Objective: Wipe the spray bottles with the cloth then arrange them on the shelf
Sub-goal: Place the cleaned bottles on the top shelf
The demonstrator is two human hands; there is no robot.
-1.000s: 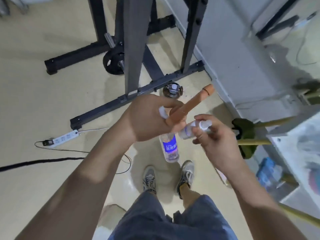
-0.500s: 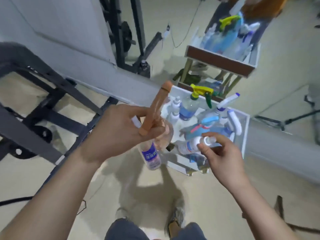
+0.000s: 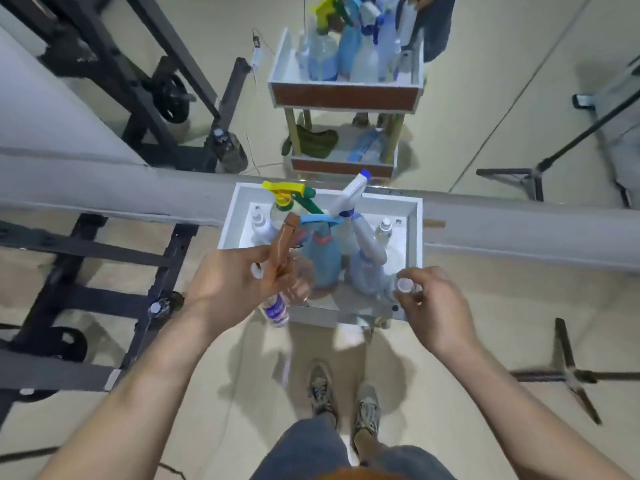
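Note:
My left hand grips two bottles together: an orange-brown spray bottle that points up and a small clear bottle with a blue label that hangs below the fingers. My right hand holds a small clear bottle by its white cap at the near right corner of the white shelf tray. Inside the tray stand a yellow-and-green trigger sprayer, a blue sprayer, a white-headed sprayer and small white-capped bottles. No cloth is visible.
A mirror above the grey ledge reflects the shelf and its bottles. Black gym frame bars lie to the left on the floor. A tripod base stands at the right. My shoes are just below the shelf.
The view swung from the gym frame to the shelf tray. My right hand carried its small bottle down to the tray's near right corner. The left hand kept both bottles.

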